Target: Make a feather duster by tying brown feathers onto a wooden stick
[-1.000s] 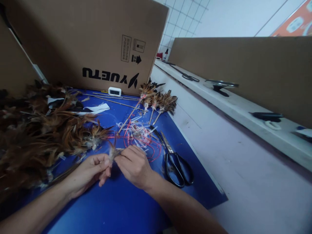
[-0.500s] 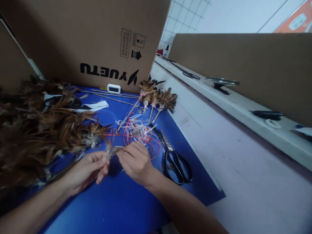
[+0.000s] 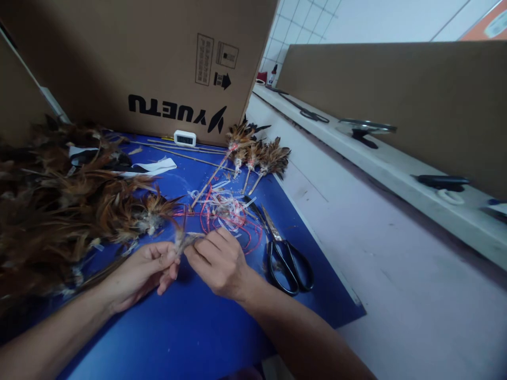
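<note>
Between thumb and fingers, my left hand (image 3: 152,272) pinches a small brown feather (image 3: 180,240) with fluffy grey down at its base. Closed at the down's right side, my right hand (image 3: 222,261) pinches part of the same feather; its fingertips are partly hidden. A big heap of brown feathers (image 3: 79,211) lies left of my hands. Just beyond my right hand is a tangle of pink and white plastic strips (image 3: 225,206). Black-handled scissors (image 3: 287,258) rest to the right, blades pointing away from me.
Several feather bundles on sticks (image 3: 253,155) lie at the back of the blue table (image 3: 178,338). A small white digital display (image 3: 185,138) stands before a large cardboard box (image 3: 119,63). Along the right runs a white ledge (image 3: 380,158) with tools on it.
My right hand has shifted slightly left, nearer my left hand, still at the feather. The view has tilted a little. The scissors and heap stay where they were.
</note>
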`<action>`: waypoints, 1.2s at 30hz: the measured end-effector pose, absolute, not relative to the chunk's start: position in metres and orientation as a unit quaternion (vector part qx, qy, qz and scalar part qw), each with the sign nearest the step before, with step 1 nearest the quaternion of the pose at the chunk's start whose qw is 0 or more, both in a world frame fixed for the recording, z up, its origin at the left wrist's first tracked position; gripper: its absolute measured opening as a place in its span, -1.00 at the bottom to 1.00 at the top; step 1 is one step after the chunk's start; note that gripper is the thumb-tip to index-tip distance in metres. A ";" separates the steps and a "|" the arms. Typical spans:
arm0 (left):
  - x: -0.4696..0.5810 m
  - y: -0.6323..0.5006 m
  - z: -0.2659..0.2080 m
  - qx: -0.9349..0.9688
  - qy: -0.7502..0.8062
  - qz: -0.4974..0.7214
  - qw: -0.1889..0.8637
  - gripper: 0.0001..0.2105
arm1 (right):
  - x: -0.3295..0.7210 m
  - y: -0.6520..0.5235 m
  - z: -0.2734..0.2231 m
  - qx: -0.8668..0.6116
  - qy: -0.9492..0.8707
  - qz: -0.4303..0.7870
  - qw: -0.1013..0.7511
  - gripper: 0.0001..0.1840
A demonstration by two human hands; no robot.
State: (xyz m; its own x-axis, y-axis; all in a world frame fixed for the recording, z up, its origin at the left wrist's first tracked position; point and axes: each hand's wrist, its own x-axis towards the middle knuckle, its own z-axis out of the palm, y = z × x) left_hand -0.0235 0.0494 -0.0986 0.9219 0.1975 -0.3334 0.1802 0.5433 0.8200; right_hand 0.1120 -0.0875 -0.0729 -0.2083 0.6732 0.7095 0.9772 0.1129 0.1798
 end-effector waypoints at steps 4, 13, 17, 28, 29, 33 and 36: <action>-0.023 0.049 -0.098 0.476 0.192 0.003 0.858 -0.72 | 0.113 -0.087 -0.072 -0.589 -0.701 -0.329 0.233 -0.84; -0.023 0.048 -0.096 0.481 0.189 0.006 0.856 -0.71 | 0.115 -0.087 -0.076 -0.604 -0.693 -0.322 0.228 -0.87; -0.023 0.049 -0.097 0.474 0.186 0.007 0.861 -0.71 | 0.117 -0.088 -0.074 -0.612 -0.682 -0.327 0.232 -0.84; -0.023 0.048 -0.094 0.475 0.186 0.003 0.860 -0.70 | 0.115 -0.088 -0.072 -0.601 -0.694 -0.322 0.229 -0.87; -0.023 0.047 -0.094 0.475 0.186 0.003 0.860 -0.70 | 0.114 -0.088 -0.071 -0.600 -0.696 -0.322 0.230 -0.87; -0.023 0.046 -0.094 0.474 0.188 0.002 0.860 -0.71 | 0.113 -0.088 -0.071 -0.591 -0.701 -0.323 0.236 -0.86; -0.023 0.046 -0.094 0.477 0.189 0.002 0.858 -0.71 | 0.113 -0.088 -0.070 -0.578 -0.707 -0.326 0.244 -0.86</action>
